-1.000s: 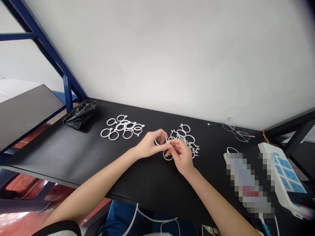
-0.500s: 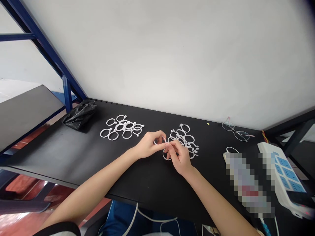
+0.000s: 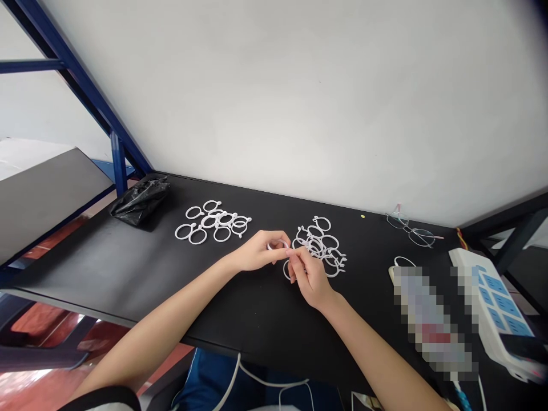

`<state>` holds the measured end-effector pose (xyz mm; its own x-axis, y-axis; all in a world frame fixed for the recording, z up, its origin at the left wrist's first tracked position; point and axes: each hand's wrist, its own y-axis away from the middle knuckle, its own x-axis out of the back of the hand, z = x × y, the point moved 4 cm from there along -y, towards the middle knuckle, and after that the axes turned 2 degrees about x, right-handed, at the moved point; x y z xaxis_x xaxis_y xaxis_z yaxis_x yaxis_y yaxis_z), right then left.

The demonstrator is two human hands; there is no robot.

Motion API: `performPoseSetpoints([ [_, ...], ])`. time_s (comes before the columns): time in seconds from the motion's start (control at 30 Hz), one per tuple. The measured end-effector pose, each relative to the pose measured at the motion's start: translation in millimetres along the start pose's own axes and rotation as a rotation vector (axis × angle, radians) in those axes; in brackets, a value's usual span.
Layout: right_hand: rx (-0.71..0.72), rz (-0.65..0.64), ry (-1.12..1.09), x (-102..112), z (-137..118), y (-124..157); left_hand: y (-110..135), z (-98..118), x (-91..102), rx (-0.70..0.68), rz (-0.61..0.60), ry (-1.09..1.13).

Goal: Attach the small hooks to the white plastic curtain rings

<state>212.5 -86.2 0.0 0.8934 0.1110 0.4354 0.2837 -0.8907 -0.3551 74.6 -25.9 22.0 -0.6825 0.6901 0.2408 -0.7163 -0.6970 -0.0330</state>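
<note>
A white curtain ring [image 3: 277, 242] is held in my left hand [image 3: 259, 251], its thumb and fingers closed around it. My right hand [image 3: 313, 276] pinches at the right side of this ring, fingertips touching those of my left hand. The exact spot it grips is covered by the fingers. Just behind my right hand lies a loose pile of white curtain rings [image 3: 329, 242], several with small prongs sticking out. One more ring [image 3: 286, 270] shows partly beneath my right fingertips. To the left is a second group of white rings [image 3: 222, 234] with small closed eyelets.
A crumpled black plastic bag [image 3: 141, 201] rests at the left of the black table [image 3: 107, 260]. Over on the right are eyeglasses [image 3: 422, 236], a blurred-out device [image 3: 432, 319] with a cable, and a white power strip [image 3: 499, 302]. A wall [image 3: 291, 103] rises behind.
The ring in my left hand has tilted flatter, and my left fingers have closed in a little. My right hand has shifted very slightly. Both ring groups stay as they were.
</note>
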Motion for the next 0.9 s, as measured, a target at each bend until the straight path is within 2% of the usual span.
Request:
performPoseSetpoints([
  [0.17, -0.018, -0.038, -0.003, -0.5, 0.8, -0.3, 2.2, 4.7, 1.7, -0.017, -0.013, -0.068],
  [0.37, -0.009, -0.053, 0.009, -0.3, 1.1, -0.9, 5.1, 11.9, 4.0, -0.041, 0.05, -0.21],
  [0.9, -0.013, -0.053, 0.013, -0.8, 0.9, -0.4, 4.9, 10.6, 1.6, -0.009, 0.013, -0.106],
])
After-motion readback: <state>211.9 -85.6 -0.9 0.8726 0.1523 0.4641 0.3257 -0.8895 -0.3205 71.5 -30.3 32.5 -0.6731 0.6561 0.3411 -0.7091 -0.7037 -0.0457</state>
